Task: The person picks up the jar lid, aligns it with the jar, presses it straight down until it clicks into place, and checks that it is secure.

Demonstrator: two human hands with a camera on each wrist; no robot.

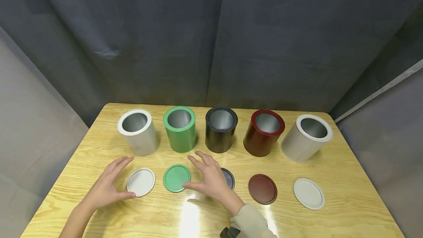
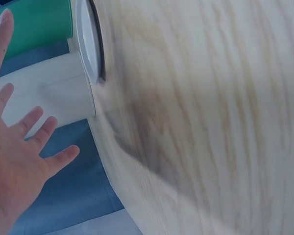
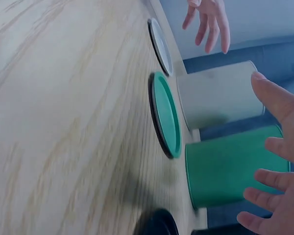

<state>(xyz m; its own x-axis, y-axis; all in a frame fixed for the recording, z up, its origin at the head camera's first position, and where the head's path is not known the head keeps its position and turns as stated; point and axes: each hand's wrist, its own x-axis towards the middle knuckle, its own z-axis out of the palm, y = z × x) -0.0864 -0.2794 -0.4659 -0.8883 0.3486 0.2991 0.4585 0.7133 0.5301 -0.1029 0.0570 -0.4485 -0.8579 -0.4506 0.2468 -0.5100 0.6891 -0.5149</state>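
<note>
My left hand (image 1: 107, 184) hovers just left of a white lid (image 1: 141, 182), thumb and fingers spread and holding nothing. Above the table between the green lid (image 1: 176, 178) and the black lid (image 1: 228, 178) is my right hand (image 1: 209, 177), its fingers apart; it hides part of the black lid. In the right wrist view the green lid (image 3: 165, 115) lies flat on the table, with the right hand's fingers (image 3: 272, 196) in front of the green can (image 3: 235, 166). The left wrist view shows the left palm (image 2: 12, 161) with nothing in it.
Along the back stand open cans: a white can (image 1: 140, 139), green can (image 1: 181, 139), black can (image 1: 219, 139), dark red can (image 1: 262, 140) and off-white can (image 1: 299, 146). A dark red lid (image 1: 262, 189) and an off-white lid (image 1: 308, 194) lie to the right. Grey curtains (image 1: 211, 39) enclose the table.
</note>
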